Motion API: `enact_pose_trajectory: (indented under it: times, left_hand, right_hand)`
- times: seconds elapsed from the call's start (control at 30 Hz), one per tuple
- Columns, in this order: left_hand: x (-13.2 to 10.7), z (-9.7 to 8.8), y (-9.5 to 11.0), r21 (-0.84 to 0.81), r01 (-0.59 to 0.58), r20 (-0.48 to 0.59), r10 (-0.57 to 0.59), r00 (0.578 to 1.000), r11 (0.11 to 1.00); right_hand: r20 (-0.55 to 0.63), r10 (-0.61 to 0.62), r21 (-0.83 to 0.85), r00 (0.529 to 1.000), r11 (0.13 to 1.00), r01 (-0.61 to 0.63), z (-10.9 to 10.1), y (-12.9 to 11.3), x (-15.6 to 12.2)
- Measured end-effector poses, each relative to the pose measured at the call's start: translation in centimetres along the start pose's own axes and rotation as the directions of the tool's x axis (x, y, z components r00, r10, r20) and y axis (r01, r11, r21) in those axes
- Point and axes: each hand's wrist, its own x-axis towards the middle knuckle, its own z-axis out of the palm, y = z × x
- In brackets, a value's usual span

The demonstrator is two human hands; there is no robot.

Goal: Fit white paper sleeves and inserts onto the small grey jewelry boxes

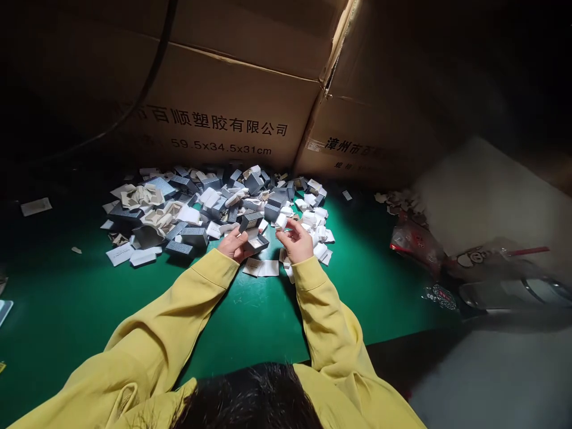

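Note:
My left hand [233, 245] is closed on a small dark grey hinged box [258, 243], its lid tilted up and its pale inside showing. Close to its right, my right hand [297, 241] pinches a small white piece [281, 221], which looks like a folded card insert. Just below the box, white cards [261, 267] lie on the green table [241, 322]. Behind both hands spreads a heap of grey boxes [194, 236] and white card pieces. More white folded pieces [319, 232] are grouped to the right of my right hand.
Large cardboard cartons [223, 95] stand along the back of the table. At the right lie a red-and-clear plastic bag [413, 241] and a transparent container [496, 293]. A dark cable [154, 74] hangs at the upper left. One flat white piece [36, 207] lies at far left.

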Motion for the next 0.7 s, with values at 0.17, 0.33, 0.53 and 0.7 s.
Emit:
enact_pose_trajectory:
  times: [0.17, 0.33, 0.53, 0.7]
  left_hand:
    - [0.3, -0.4, -0.6, 0.132, 0.007, -0.047, -0.001, 0.999, 0.991]
    - [0.0, 0.3, -0.8, 0.15, -0.052, -0.066, 0.062, 0.996, 0.987]
    - [0.2, 0.5, -0.9, 0.14, -0.078, -0.078, 0.089, 0.993, 0.987]
    - [0.3, 0.4, -1.0, 0.135, -0.088, -0.095, 0.102, 0.99, 0.987]
  right_hand:
    - [0.083, 0.025, 0.058, 0.996, 0.998, -0.029, 1.3, 0.2, -0.7]
    - [0.115, -0.034, -0.032, 0.993, 0.999, 0.038, 1.6, 0.3, -1.1]
    - [0.146, -0.076, -0.033, 0.986, 0.996, 0.081, 2.0, 0.5, -1.3]
    - [0.16, -0.096, -0.239, 0.982, 0.962, 0.133, 1.9, 0.2, -1.5]
